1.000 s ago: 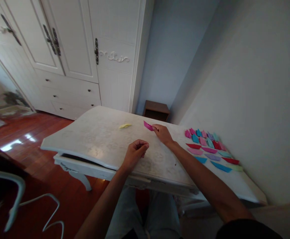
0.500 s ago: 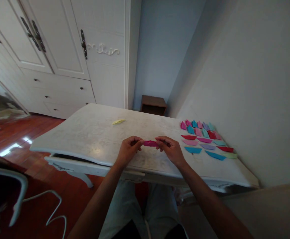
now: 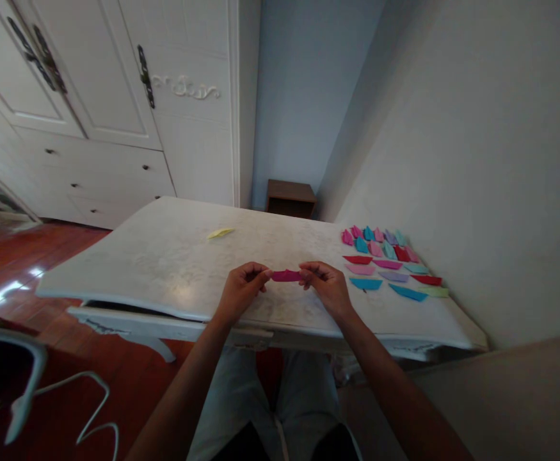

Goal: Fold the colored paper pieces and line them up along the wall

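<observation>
A magenta folded paper boat (image 3: pixel 286 276) is stretched between my two hands, just above the near part of the white table (image 3: pixel 164 256). My left hand (image 3: pixel 245 288) pinches its left end between thumb and fingers. At the other end, my right hand (image 3: pixel 325 285) has a similar pinch. The fingertips cover both tips of the boat. Farther back on the table, left of my hands, lies a yellow folded paper piece (image 3: pixel 220 234).
Several colourful paper boats (image 3: pixel 366 283) lie in rows at the table's right side, with several upright folded ones (image 3: pixel 374 248) behind them. A drawer (image 3: pixel 140 320) sits slightly open under the front edge. Beyond stand a white wardrobe (image 3: pixel 193 141) and a brown box-like stand (image 3: pixel 290 192).
The view has turned slightly to the right, so the table and boats appear shifted left. Both hands still grip the magenta boat, which looks slightly more stretched out.
</observation>
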Motion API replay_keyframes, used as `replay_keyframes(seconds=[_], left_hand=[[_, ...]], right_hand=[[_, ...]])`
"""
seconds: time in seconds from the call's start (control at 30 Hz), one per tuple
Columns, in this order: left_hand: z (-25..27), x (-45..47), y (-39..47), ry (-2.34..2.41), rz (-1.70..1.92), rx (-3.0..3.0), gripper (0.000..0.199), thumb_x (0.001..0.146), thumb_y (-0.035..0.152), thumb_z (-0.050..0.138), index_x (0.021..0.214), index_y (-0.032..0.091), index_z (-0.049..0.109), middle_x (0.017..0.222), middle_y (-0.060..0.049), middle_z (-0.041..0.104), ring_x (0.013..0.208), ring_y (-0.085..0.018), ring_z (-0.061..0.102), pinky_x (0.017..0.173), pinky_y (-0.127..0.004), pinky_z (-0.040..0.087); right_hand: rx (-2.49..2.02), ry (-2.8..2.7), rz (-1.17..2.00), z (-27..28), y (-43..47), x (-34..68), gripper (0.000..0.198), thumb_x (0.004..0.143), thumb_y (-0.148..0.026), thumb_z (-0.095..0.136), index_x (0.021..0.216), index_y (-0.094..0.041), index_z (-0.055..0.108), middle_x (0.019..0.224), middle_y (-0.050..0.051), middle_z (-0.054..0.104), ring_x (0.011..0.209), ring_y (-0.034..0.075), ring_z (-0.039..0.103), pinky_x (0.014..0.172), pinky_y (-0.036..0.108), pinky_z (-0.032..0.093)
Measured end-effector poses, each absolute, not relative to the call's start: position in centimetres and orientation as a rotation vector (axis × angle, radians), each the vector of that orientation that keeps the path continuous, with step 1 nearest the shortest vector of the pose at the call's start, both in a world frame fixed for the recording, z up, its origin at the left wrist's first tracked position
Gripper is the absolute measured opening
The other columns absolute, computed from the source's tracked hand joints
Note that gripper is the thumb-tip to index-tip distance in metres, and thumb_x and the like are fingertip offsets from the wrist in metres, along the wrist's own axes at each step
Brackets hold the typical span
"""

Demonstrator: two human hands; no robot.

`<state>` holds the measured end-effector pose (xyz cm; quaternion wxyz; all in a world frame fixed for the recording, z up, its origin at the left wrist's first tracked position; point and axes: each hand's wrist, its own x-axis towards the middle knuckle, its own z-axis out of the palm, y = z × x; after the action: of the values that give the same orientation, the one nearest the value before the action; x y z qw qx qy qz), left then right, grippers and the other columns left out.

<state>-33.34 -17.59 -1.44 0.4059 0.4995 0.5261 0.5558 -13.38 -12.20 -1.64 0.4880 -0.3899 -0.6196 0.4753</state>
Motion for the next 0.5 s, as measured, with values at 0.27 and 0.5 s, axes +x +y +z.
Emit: replay_keyframes(seconds=[0.27,0.5], left_hand=[[-0.9,-32.8,-17.6,1.313,1.343,1.412,0.025,0.074,0.043,0.067,0.073,0.018,0.068,0.060,0.000,0.062,0.055,-0.013,0.057,0.055,-0.022,0.044],[-1.2,-33.0,-17.7,1.407,1.266,1.503,0.028,0.073,0.045,0.067,0.071,0.017,0.069,0.059,0.000,0.061,0.055,-0.013,0.052,0.052,-0.022,0.038]], right_hand=[[-0.975,-1.456,1.132,-1.9,-13.2,-12.0,0.026,0.070,-0.042,0.075,0.081,-0.019,0.072,0.057,0.000,0.068,0.051,0.015,0.063,0.053,0.029,0.053],[-1.013,-1.456,1.106,-2.1,-13.9,-11.2,0.025,0.073,-0.042,0.073,0.084,-0.020,0.073,0.059,0.001,0.069,0.055,0.016,0.065,0.057,0.029,0.054]])
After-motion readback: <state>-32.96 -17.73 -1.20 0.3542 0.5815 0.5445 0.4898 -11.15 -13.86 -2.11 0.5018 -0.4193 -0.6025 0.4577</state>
